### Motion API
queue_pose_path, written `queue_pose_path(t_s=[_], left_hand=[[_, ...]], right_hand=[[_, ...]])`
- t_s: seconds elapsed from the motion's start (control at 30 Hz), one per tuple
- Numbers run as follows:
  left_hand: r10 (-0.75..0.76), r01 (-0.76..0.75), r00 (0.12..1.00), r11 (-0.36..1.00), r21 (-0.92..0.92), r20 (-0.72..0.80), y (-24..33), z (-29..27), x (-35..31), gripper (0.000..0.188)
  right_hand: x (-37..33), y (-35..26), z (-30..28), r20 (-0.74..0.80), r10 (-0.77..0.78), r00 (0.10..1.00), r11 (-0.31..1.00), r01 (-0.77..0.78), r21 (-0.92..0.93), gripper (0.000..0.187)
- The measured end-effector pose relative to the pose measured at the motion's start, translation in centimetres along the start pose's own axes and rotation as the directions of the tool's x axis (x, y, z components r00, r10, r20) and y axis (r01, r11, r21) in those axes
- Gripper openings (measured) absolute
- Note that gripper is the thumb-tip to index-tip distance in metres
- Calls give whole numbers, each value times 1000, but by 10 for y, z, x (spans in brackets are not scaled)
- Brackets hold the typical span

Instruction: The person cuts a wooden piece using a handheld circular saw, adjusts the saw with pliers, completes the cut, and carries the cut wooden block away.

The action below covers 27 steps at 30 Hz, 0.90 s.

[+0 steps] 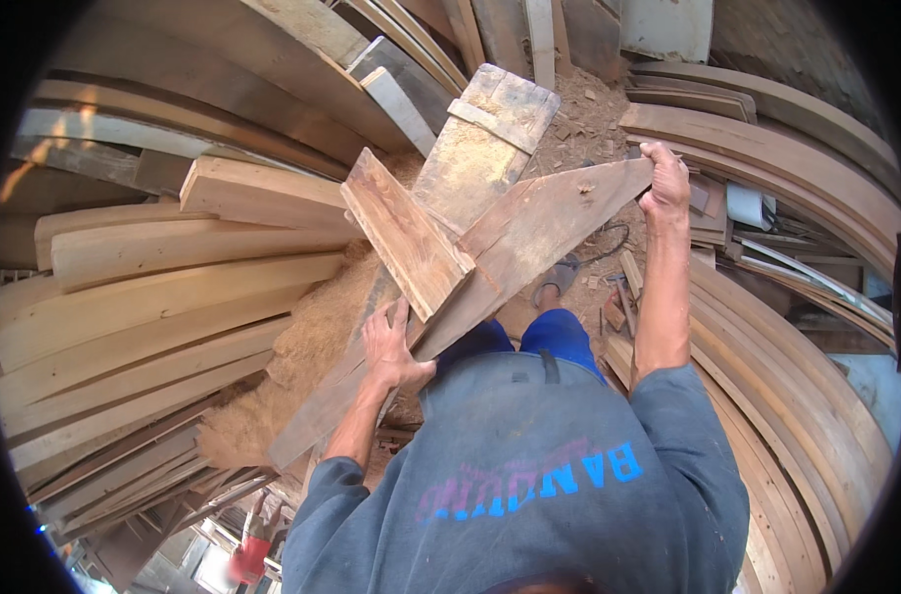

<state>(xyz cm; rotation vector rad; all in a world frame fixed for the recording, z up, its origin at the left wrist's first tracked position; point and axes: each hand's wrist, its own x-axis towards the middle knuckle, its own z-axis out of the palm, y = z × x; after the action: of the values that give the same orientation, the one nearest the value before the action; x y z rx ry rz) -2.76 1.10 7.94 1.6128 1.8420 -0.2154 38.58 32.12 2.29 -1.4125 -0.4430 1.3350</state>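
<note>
In a timber yard heaped with planks, seen from the head camera, we hold a tapered wooden board (529, 238) out in front of our body. Our right hand (665, 185) is curled over its far pointed end, fingers wrapped tight around the edge, arm stretched forward to carry the long reach. Our left hand (393, 348) grips the near lower edge, thumb on top and fingers underneath, closed on the wood; holding both ends seems the way to keep so long a piece level. A shorter reddish plank (406, 233) lies across the board, resting on it, and beneath both runs a long grey plank (465, 168) sloping down toward a pile of sawdust (302, 346). To our left, pale sawn planks (163, 297) are stacked flat; to our right, curved boards (787, 327) lean in layers. Below the board, blue trousers (559, 332) and a sandalled foot (557, 277) show on the chip-strewn ground.
</note>
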Motion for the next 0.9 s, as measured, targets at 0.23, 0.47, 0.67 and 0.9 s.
queue_pose_path(t_s=[0.23, 0.47, 0.67, 0.9], left_hand=[[-4, 19, 988, 996, 93, -152, 14, 55, 34, 128], [-10, 23, 991, 995, 93, -136, -8, 43, 48, 132], [-77, 95, 987, 987, 126, -143, -9, 45, 43, 131], [-30, 41, 986, 997, 70, -161, -13, 38, 42, 131]], right_hand=[[58, 124, -72, -153, 252, 956, 966, -239, 96, 27], [67, 103, -11, -181, 148, 972, 979, -170, -112, 25], [26, 64, 28, 33, 284, 958, 951, -286, 122, 33], [90, 112, 8, -100, 322, 941, 928, -335, -165, 15]])
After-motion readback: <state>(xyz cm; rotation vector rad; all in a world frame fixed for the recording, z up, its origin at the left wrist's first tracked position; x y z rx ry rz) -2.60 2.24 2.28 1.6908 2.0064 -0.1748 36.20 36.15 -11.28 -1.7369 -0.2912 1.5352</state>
